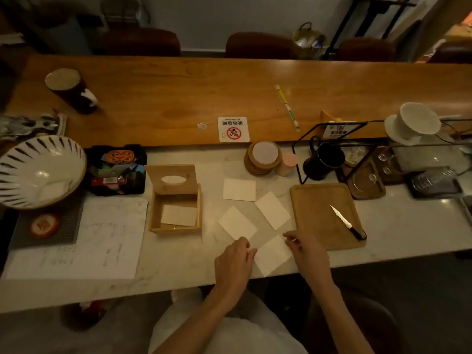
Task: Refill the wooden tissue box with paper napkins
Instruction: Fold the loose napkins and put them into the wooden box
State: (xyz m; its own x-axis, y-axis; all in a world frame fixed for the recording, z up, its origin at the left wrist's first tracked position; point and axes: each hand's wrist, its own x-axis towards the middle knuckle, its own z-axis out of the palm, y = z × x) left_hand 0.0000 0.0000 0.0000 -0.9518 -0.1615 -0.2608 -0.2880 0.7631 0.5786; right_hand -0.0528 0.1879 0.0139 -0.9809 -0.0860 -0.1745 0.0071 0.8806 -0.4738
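Right of the light wooden tissue box [175,229] and nearer the front edge of the white marble counter [178,277], the left hand [233,261] rests with its fingers curled down on the left corner of a white square paper napkin [272,255]. From my feed I cannot tell whether they pinch it or only press. The right hand [305,250] pinches the far right corner of the same napkin between thumb and forefinger. That napkin lies flat on the counter, turned like a diamond.

Three more white napkins lie loose beyond it. A left napkin [237,222] is just right of the box, a right napkin [272,210] is further right, and a back napkin [239,189] lies behind both.

The box stands open, its hinged lid [172,178] with an oval slot tipped up at the back. I see a single inner napkin [178,215] lying on its bottom.

Further right of the box sits a rounded wooden cutting board [321,200] with a dark-handled knife [346,222] lying on it. Left of the box lies a large printed paper sheet [89,238].
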